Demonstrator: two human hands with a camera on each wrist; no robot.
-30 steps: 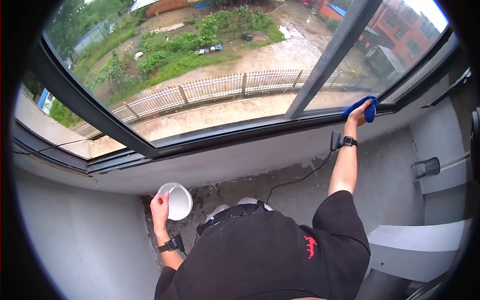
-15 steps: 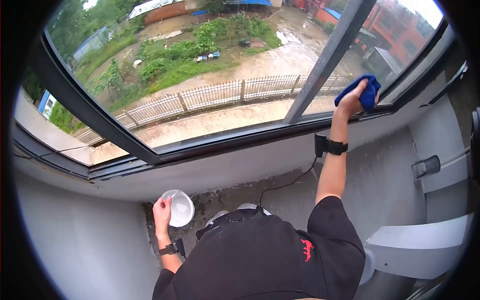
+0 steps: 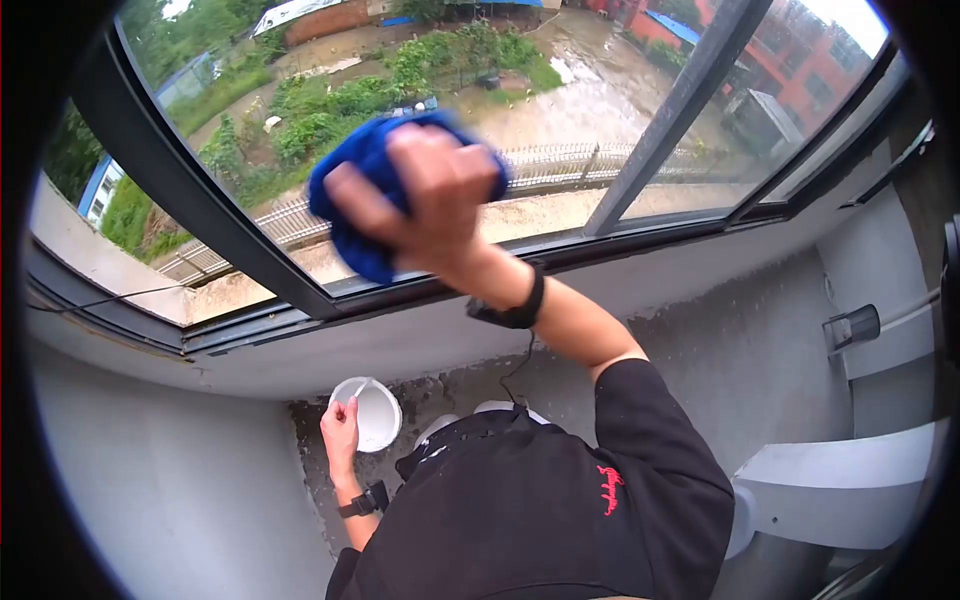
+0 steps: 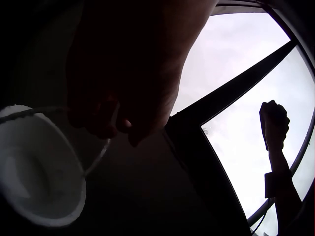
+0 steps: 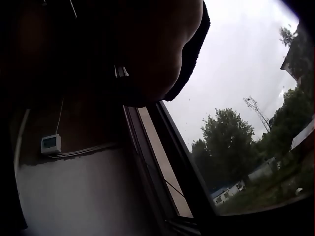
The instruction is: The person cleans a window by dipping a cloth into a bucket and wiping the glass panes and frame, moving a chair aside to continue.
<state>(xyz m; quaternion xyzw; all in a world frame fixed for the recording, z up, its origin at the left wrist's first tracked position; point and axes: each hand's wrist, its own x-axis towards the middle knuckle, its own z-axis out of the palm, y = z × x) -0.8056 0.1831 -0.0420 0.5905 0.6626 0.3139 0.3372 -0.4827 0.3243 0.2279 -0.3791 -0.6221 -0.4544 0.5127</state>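
A blue cloth (image 3: 365,255) is bunched under my right hand (image 3: 435,195), whose curled fingers grip it in front of the large window pane (image 3: 545,215). In the right wrist view the cloth's fuzzy edge (image 5: 198,59) shows dark beside the hand. Low at the left, my left hand (image 3: 341,428) holds the thin bail handle (image 4: 102,153) of a white bucket (image 3: 398,420). The bucket hangs tilted from that handle in the left wrist view, its open mouth showing a pale inside.
A dark upright window bar (image 3: 670,125) divides the panes, above a dark sill rail (image 3: 560,255). At the left the window stands open, with a thin cable (image 3: 110,297) across it. A grey wall (image 3: 150,450) is on the left; a white curved panel (image 3: 840,490) is at the right.
My right hand has swept the blue cloth from the right-hand pane's lower corner leftward across the bar to the large pane. The left hand and bucket have shifted only slightly.
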